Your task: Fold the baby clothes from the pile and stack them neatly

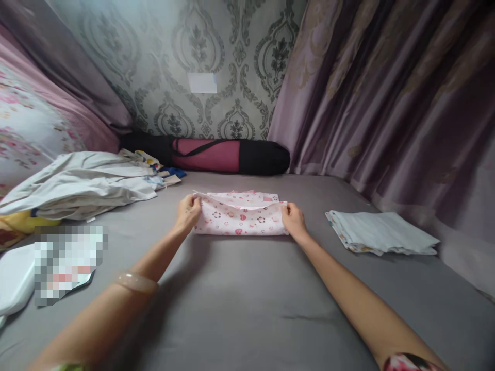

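Observation:
A pale pink cloth [240,219] printed with flowers and hearts lies in a folded rectangle on the grey bed sheet [247,288]. Its near upper edge is lifted and sags in the middle, showing a layer behind. At the left corner, my left hand [188,212] is closed, pinching the fabric. The opposite corner is gripped between the thumb and fingers of my right hand [294,220]. A translucent bangle [136,282] circles my left forearm.
Folded pale cloths [382,232] lie to the right. Rumpled light clothes [96,175] are heaped at left, above a white object [15,278] and a blurred-out flat item [67,265]. A black and maroon long bag [209,154] lies along the wall, beside purple curtains [367,93].

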The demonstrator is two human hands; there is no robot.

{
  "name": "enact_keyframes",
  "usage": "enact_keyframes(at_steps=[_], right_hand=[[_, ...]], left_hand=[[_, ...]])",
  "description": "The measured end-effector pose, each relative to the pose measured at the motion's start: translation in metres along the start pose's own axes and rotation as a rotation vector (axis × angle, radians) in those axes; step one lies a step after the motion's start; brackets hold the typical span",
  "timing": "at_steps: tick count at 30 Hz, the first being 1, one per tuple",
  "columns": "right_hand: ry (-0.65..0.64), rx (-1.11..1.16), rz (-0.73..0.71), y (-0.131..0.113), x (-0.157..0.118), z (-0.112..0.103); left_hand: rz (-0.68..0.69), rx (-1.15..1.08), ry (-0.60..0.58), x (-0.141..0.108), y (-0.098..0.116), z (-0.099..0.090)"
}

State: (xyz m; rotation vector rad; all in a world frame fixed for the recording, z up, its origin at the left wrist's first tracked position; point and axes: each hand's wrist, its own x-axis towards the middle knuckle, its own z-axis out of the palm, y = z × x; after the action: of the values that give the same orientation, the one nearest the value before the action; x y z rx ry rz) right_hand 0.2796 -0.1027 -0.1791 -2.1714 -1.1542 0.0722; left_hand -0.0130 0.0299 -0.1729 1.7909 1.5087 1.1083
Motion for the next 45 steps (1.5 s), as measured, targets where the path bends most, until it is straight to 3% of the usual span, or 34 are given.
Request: enact_keyframes(at_steps=[3, 8, 18, 29, 32, 36, 40, 45], right_hand=[[-0.005, -0.075, 0.004, -0.001, 0.013, 0.012], [-0.068, -0.189, 0.011, -0.005, 0.03, 0.019], [-0.128, -0.344, -0.012, -0.012, 0.055, 0.025], [-0.218, -0.332, 0.153, -0.012, 0.07, 0.037], [-0.228, -0.297, 0.185, -0.01, 0.074, 0.038], [-0.254, -0.218, 0.214, -0.003, 0.079, 0.034], [-0.264, -0.175, 0.194, 0.006, 0.073, 0.022], [-0.241, -0.214, 0.14, 0.009, 0.036, 0.009]], left_hand=[[0.038, 0.193, 0.041, 0.013, 0.0, 0.011], [0.076, 0.292, 0.012, 0.026, -0.003, 0.024], [-0.051, 0.471, -0.047, 0.054, -0.01, 0.043], [-0.2, 0.616, -0.129, 0.073, -0.016, 0.055], [-0.255, 0.557, -0.145, 0.078, -0.017, 0.052], [-0.389, 0.296, -0.211, 0.07, -0.015, 0.035], [-0.432, -0.036, -0.275, 0.042, -0.01, 0.008], [-0.364, -0.096, -0.358, 0.006, -0.008, -0.02]])
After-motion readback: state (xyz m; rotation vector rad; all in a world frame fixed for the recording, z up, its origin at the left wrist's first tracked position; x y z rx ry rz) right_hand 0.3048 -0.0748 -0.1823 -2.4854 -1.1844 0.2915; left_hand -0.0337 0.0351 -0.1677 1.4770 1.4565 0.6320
